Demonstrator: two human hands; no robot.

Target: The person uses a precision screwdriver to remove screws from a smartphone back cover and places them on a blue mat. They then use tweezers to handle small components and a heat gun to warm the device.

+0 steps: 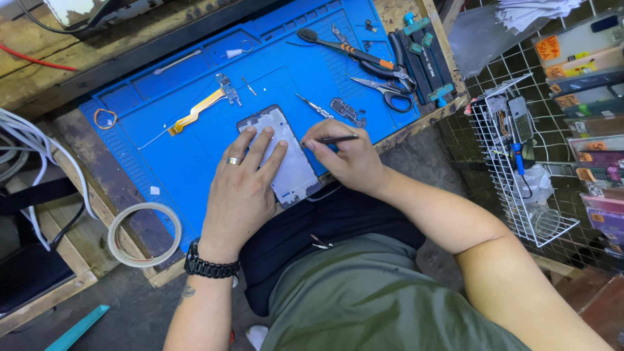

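Observation:
A disassembled phone frame [288,159] lies face down on the blue work mat [195,149]. My left hand [242,188] presses flat on its left side, fingers spread, a ring on one finger and a black watch at the wrist. My right hand [343,156] pinches a thin dark tool [335,139] with its tip at the phone's right edge. An orange flex cable [195,112] with a small board lies on the mat above my left hand.
Scissors [390,91], a brush [341,45], pliers, a small screwdriver [313,105] and a metal bracket [348,110] lie at the mat's upper right. A tape roll [144,235] sits at the bench's left edge. A white wire rack [513,162] with tools stands at right.

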